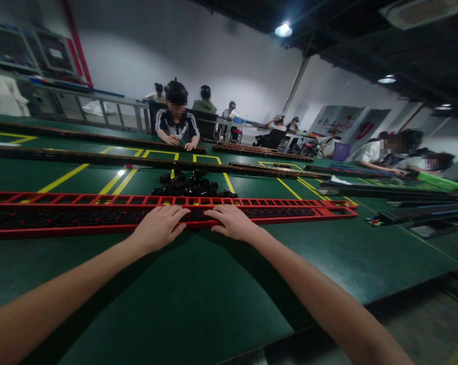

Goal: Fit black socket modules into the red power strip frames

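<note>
A long red slotted frame (62, 232) lies across the green table in front of me, with square black pieces (196, 215) seated along its nearer row. The farther row shows see-through slots. My left hand (158, 228) rests on the frame, palm down, fingers stretched over its near row and thumb apart. To its right, my right hand (232, 222) lies on the same frame, fingers extended to the left. One black piece shows in the gap between my hands. Behind the frame sits a heap of loose black parts (191, 183).
Long dark strips (111, 158) run across the table beyond the heap, over yellow floor-style lines. A person (178, 119) works across the table. More people (384, 152) lean over the right side, near dark bars (415, 213). The table's near edge slopes at lower right.
</note>
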Demonstrator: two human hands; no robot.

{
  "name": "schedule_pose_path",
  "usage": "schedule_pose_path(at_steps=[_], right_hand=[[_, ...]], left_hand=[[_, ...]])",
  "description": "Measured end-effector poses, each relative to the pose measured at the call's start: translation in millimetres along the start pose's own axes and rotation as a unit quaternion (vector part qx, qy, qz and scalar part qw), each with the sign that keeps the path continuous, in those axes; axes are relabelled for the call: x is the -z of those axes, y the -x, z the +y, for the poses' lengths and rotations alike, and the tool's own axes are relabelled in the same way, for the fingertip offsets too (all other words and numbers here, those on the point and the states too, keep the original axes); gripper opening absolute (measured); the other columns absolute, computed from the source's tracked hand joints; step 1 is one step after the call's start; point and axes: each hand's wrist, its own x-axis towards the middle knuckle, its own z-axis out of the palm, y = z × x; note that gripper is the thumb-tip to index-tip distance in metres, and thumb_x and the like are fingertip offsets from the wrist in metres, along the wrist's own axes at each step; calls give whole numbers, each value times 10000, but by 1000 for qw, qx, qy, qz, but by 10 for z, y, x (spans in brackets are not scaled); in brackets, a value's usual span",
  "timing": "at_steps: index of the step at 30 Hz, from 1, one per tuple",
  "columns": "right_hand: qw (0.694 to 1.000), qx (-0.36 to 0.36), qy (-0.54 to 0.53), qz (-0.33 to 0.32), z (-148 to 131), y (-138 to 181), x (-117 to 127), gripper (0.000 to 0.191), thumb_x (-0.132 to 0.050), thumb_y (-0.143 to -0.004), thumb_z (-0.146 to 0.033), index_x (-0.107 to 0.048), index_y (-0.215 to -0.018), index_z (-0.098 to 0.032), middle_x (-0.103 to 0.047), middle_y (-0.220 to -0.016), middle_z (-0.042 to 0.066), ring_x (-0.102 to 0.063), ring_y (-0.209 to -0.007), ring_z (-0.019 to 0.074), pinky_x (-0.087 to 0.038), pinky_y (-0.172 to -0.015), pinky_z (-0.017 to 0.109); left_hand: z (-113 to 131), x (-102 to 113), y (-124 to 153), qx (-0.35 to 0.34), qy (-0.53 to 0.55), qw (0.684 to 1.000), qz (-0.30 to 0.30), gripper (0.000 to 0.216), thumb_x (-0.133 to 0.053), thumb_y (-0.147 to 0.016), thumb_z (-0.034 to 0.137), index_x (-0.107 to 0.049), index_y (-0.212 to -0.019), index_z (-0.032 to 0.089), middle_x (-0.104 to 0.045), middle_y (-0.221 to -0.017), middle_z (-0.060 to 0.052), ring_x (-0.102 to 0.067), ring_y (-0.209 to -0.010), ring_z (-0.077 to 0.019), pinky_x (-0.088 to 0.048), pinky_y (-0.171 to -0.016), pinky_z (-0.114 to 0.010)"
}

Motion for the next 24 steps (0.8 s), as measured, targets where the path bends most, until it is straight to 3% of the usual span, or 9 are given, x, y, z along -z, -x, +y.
schedule_pose_path(at_steps=[7,14,18,24], right_hand=[[1000,-13,2,-18,0,-43,79,596,-718,-982,-361,-515,-1526,-228,-686,-1275,149,-661,-1153,304,-533,-967,449],[995,-74,-50,-35,338,220,227,713,-825,-872,-340,-533,-1502,-175,-661,-1397,179,-655,-1248,344,-527,-1045,480],[997,-60,-45,-24,376,253,180,625,-798,-889,-385,-596,-1427,-139,-682,-1365,188,-653,-1256,351,-518,-1075,495],[999,-19,-47,15,195,158,28,528,-699,-973,-336,-569,-1444,-138,-679,-1373,179,-648,-1261,328,-508,-1084,486]], left_hand=[[-37,-13,62,8,-49,999,6,504,-431,-1043,408,-625,-1419,135,-675,-1391,-176,-636,-1247,-350,-492,-1068,-522],[6,27,51,47,-45,998,-16,557,-461,-1036,465,-612,-1442,113,-683,-1373,-184,-642,-1232,-357,-485,-1074,-538],[29,28,28,67,-22,997,-32,577,-465,-1031,506,-608,-1447,133,-690,-1350,-174,-656,-1203,-348,-507,-1044,-527],[21,33,33,56,-33,998,-22,558,-445,-1035,500,-612,-1426,138,-699,-1310,-168,-665,-1161,-331,-519,-1011,-498]])
